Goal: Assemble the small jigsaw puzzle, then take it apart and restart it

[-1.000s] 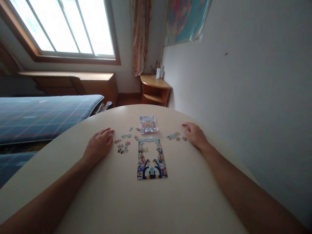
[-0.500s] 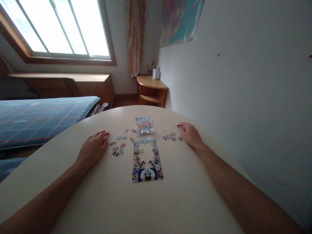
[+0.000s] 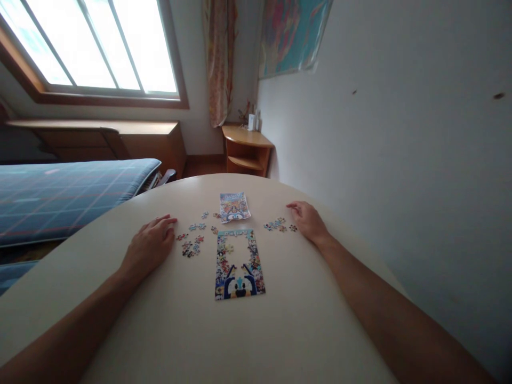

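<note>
A partly assembled jigsaw puzzle [image 3: 240,287] lies in the middle of the table, its border and a blue dog face filled and its centre open. One yellowish piece [image 3: 229,248] sits within that gap. My left hand [image 3: 151,241] rests on the table with fingers stretched out, beside several loose puzzle pieces [image 3: 192,248]. My right hand [image 3: 308,220] rests on the other side with its fingers extended, holding nothing, close to another group of pieces [image 3: 276,224]. Beyond the puzzle lies a printed picture sheet [image 3: 234,207] with the same dog design.
The pale rounded table [image 3: 200,341] stands close to the white wall [image 3: 384,160] on the right. A plaid mattress [image 3: 72,186] is at the left. Past the table's far edge are a corner shelf [image 3: 248,137] and a curtain [image 3: 220,64].
The whole view has shifted slightly, so things appear a little further left. Both hands and the puzzle pieces keep their places on the table.
</note>
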A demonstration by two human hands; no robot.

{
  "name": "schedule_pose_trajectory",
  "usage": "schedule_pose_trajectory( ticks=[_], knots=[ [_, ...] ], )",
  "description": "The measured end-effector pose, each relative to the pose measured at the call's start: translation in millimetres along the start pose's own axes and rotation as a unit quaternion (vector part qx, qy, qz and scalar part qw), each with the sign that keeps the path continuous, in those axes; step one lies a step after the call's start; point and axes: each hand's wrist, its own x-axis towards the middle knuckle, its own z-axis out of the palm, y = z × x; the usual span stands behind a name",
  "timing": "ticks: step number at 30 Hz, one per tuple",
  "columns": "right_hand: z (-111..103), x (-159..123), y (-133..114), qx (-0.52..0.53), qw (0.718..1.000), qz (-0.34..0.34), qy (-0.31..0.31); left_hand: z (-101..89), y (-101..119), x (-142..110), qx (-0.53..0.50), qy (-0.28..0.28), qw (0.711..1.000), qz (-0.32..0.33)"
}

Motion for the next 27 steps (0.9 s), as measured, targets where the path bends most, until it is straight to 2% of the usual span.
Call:
schedule_pose_trajectory(
  ticks=[3,6,9,17,24,27],
  knots=[
    [-2.7,-3.5,-16.4,0.039,0.996,-0.076,-0.005,-0.1,0.1,-0.3,-0.003,0.000,1.000,-0.005],
    [-4.7,-9.4,-30.0,0.056,0.985,-0.159,-0.047,-0.9,0.5,-0.5,-0.004,-0.005,1.000,-0.003],
    [-6.7,-14.8,-35.8,0.043,0.977,-0.186,-0.098,-1.5,0.9,-0.5,-0.003,-0.003,1.000,-0.005],
    [-13.3,-17.7,-44.9,0.043,0.964,-0.209,-0.156,-1.3,1.1,-1.2,-0.008,-0.001,1.000,-0.003],
    [-14.8,-10.8,-61.9,0.005,0.970,-0.120,-0.213,-2.7,3.6,-1.0,0.005,-0.005,1.000,-0.013],
    [-17.5,-11.4,-68.6,-0.010,0.967,-0.121,-0.225,-4.5,5.7,-1.0,0.007,-0.010,1.000,-0.014]
  ],
)
